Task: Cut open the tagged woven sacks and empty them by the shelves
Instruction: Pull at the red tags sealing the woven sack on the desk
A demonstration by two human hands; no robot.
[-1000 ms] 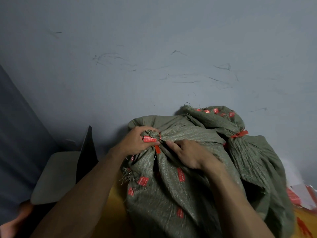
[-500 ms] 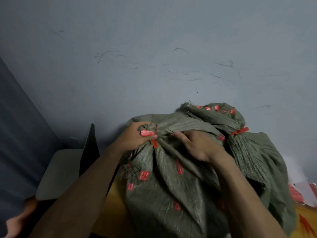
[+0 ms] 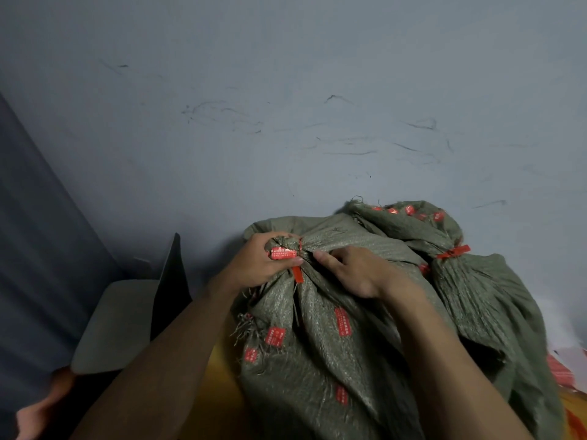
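**Before Anything Spills, the Cut Must Be Clean**

Because the near sack lies low and centre in the frame with its neck bunched shut by a red tie, that tie has to go first. The left hand has its fingers wrapped round the gathered neck. Its thumb presses across the tie's printed tag, so the bunch stands up firm. The right hand sits just beside it on the right, thumb stretched toward the tie and fingers bent down against the cloth. Whether they pinch a fold or hide a small blade, I cannot tell. No cutter shows plainly.

To my eye the job is barely begun. A second sack lies touching the first at the right of the frame, and it is also tied shut.

The neck wants pulling up and away from the bulk so the tie is taut. The blade should then slip under the strap, not through the weave, and cut away from the left thumb, which lies right on the tag. Frayed threads hang at the sack's left edge, so a slash in the cloth would likely run.

The grip on the neck should hold as the tie parts, so the mouth opens only where the contents belong. No shelves are in sight. A scuffed grey surface fills the upper frame, and a pale seat sits at lower left.
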